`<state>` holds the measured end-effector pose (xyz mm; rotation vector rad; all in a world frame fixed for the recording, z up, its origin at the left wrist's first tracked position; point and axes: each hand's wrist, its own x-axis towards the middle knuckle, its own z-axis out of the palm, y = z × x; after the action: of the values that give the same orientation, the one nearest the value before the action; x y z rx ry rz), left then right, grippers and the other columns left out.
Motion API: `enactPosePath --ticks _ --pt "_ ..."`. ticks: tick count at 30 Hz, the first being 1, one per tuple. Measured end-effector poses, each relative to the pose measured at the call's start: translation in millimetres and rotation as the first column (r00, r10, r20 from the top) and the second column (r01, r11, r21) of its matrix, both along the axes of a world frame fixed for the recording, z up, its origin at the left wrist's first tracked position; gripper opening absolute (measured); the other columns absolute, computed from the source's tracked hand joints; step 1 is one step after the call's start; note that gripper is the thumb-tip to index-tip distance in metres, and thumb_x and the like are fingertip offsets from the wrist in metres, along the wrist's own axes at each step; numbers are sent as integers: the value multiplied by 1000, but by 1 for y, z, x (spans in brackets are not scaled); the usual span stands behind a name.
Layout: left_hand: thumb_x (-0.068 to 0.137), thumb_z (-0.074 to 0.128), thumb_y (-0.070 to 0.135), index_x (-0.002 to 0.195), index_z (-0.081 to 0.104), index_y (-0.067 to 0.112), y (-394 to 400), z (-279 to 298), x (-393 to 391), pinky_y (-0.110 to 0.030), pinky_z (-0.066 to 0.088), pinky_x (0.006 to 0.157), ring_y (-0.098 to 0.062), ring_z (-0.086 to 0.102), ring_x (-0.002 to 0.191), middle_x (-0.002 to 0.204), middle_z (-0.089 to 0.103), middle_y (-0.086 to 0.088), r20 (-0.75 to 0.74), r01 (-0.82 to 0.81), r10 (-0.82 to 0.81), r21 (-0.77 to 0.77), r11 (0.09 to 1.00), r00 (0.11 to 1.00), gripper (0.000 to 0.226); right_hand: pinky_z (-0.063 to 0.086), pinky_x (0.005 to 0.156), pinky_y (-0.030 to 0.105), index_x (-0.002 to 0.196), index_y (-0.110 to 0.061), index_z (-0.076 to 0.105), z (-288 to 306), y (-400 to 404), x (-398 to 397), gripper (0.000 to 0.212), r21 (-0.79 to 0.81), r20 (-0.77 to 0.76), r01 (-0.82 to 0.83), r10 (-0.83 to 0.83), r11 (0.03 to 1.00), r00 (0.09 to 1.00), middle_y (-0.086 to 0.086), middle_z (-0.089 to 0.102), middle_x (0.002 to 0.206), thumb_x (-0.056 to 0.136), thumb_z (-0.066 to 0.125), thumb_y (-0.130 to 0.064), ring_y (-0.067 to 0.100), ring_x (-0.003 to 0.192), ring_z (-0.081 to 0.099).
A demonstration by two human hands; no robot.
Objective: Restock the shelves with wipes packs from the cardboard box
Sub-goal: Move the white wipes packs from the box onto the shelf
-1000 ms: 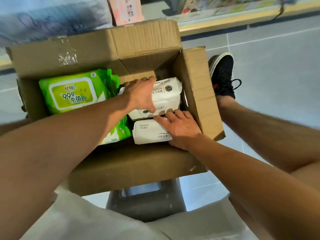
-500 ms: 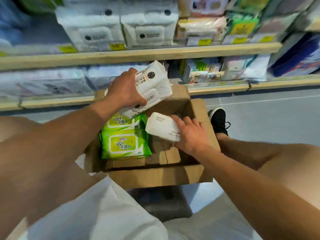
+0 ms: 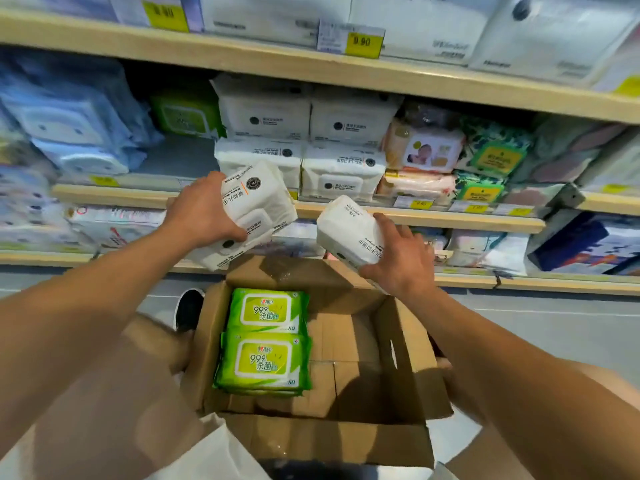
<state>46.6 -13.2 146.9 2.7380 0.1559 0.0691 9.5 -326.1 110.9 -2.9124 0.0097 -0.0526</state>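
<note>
My left hand (image 3: 204, 211) grips a white wipes pack (image 3: 258, 206), tilted, in front of the middle shelf (image 3: 346, 211). My right hand (image 3: 398, 256) holds a second white wipes pack (image 3: 346, 225) just right of it, above the far flap of the open cardboard box (image 3: 398, 344). Two green wipes packs (image 3: 265, 337) lie in the box's left half; its right half shows bare cardboard. Matching white packs (image 3: 304, 143) are stacked on the middle shelf right behind my hands.
Pink and green packs (image 3: 450, 157) sit right of the white stack, blue packs (image 3: 69, 119) to the left. A gap (image 3: 176, 157) opens left of the white stack. Yellow price tags (image 3: 363, 41) line the shelf edges. My shoe (image 3: 188, 308) rests left of the box.
Both hands have lifted their white packs out of the box and up toward the middle shelf. The view has tilted up from the box to the shelves.
</note>
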Motion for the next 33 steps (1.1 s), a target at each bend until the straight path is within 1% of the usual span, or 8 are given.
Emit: enactPosePath --ticks 5,12,16,19,23,27,31,33 --pt "41 89 40 119 45 16 13 13 23 -45 49 80 -32 55 97 108 59 -8 39 -32 33 -12 999 999 92 38 93 45 146 -35 24 46 5 61 99 -76 130 -8 18 997 991 7 49 135 66 80 -48 35 116 46" --pt "39 87 43 118 45 21 27 27 63 -49 48 85 -30 55 99 109 59 -4 102 -59 65 -63 996 993 92 34 94 44 145 -34 30 88 24 150 93 -190 257 -128 175 973 950 8 52 128 66 78 -47 34 112 46" --pt "43 89 40 119 46 20 28 32 77 -46 47 84 -29 54 100 109 58 -4 131 -75 79 -41 996 988 90 33 100 46 131 -24 47 81 41 187 61 -259 224 -91 151 962 963 13 55 126 79 72 -42 37 118 46" --pt "44 89 41 119 45 20 24 26 82 -45 44 83 -29 54 100 109 57 -4 143 -83 83 -5 997 986 89 34 98 46 135 -22 48 58 43 199 44 -266 269 -50 124 963 955 16 55 126 93 57 -28 40 117 48" --pt "44 88 41 118 46 20 19 19 86 -44 41 81 -30 54 100 110 57 -6 160 -80 70 54 995 985 88 34 99 47 140 -26 41 40 40 203 48 -289 308 -32 125 957 943 14 54 129 94 54 -27 39 119 46" --pt "45 87 43 116 46 19 12 26 95 -46 40 82 -32 54 100 108 57 -8 186 -90 62 145 985 981 86 33 99 47 145 -28 30 38 35 199 66 -291 330 -45 145 956 933 12 46 135 87 62 -26 38 120 40" --pt "47 87 46 112 48 15 1 46 117 -47 39 84 -34 54 101 107 56 -9 175 -122 80 241 963 981 82 34 96 46 137 -22 37 32 34 186 68 -316 417 -72 207 946 885 11 47 123 77 69 -21 35 109 42" --pt "50 86 45 97 53 14 -10 56 131 -44 38 84 -32 55 94 92 57 -7 127 -131 100 264 955 987 65 32 100 46 137 -22 38 28 31 181 71 -318 434 -90 229 944 871 10 45 128 75 71 -21 34 113 41"
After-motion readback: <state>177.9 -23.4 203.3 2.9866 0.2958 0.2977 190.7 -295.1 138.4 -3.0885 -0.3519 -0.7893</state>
